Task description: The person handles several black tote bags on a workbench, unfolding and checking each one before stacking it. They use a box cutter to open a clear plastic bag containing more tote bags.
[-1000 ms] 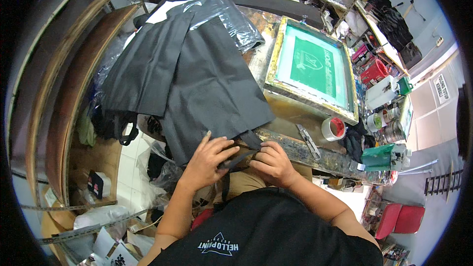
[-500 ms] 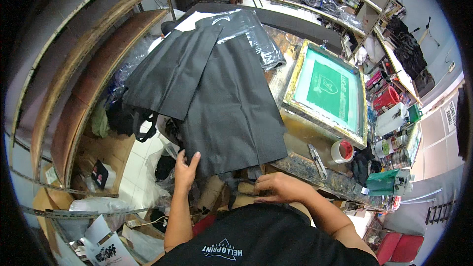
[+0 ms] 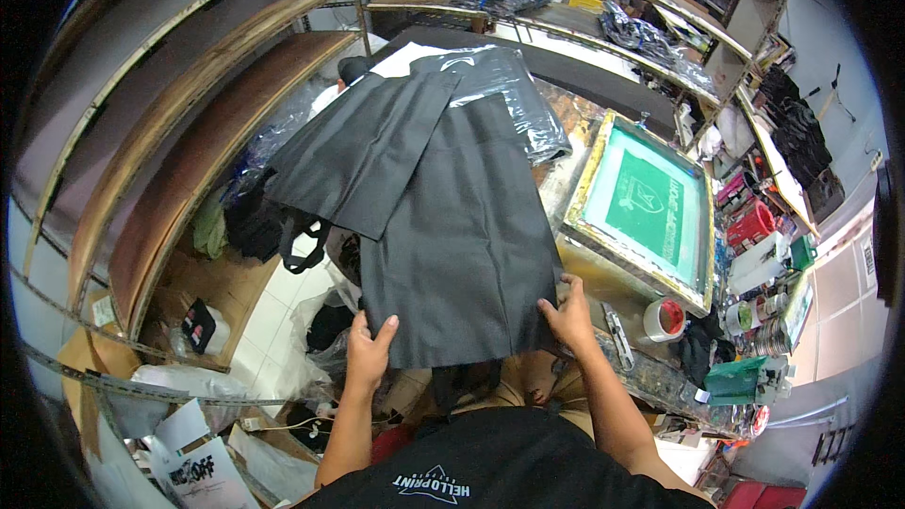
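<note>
A flat black fabric tote bag [image 3: 462, 245] lies in front of me, its near end reaching over the table edge. My left hand [image 3: 370, 351] holds its near left corner, thumb uppermost and the other fingers partly hidden. At the near right side, my right hand [image 3: 569, 317] grips the bag's edge with the thumb on top. Dark strap-like cloth [image 3: 464, 386] hangs below the near edge. A second black bag [image 3: 363, 155] overlaps the first at the far left, with a handle loop [image 3: 306, 247] drooping from it.
A framed printing screen [image 3: 650, 203] with a green mesh lies to the right. Nearer me are a tub of red ink [image 3: 665, 320] and a knife-like metal tool [image 3: 619, 339]. Plastic-wrapped black goods [image 3: 528, 99] sit beyond the bags. Wooden shelves [image 3: 222, 160] stand left.
My right hand has moved up and right from below the bag's near edge to its right side. My left hand stays at the left corner. The view has shifted slightly.
</note>
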Action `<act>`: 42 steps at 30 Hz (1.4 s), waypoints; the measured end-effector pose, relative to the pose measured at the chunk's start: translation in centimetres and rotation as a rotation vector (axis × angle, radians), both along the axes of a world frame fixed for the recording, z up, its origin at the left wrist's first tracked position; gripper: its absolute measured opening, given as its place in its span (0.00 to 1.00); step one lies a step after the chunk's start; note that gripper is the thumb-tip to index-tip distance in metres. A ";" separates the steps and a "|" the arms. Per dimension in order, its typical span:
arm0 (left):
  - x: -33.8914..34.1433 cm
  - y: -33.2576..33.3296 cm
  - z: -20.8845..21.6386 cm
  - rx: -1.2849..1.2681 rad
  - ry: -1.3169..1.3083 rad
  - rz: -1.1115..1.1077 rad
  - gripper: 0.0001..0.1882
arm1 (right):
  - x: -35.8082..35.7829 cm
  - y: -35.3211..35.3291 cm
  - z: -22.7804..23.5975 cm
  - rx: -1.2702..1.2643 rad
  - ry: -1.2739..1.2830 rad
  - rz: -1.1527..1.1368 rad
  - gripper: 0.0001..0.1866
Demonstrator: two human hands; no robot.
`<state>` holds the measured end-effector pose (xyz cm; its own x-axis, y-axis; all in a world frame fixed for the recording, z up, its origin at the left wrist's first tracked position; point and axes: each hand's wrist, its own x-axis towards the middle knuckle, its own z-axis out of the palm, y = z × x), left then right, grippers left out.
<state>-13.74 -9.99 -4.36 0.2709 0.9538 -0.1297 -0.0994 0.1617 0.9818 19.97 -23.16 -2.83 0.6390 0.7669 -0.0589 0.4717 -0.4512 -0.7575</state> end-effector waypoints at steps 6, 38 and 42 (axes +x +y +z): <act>1.5 -1.8 7.2 0.082 -0.056 -0.367 0.29 | 0.7 -4.8 3.4 0.263 0.421 0.178 0.26; -5.8 31.4 10.9 0.918 1.187 0.493 0.42 | -5.5 15.0 1.4 0.378 0.086 0.329 0.26; 6.4 15.5 10.3 1.114 0.504 -0.106 0.14 | -1.6 5.5 1.5 0.379 0.107 0.120 0.17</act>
<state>-7.31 5.51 5.98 0.5087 0.5868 0.6299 0.2937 -0.8061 0.5137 18.34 -17.66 -1.34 0.5492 0.8158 0.1810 0.4133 -0.0770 -0.9073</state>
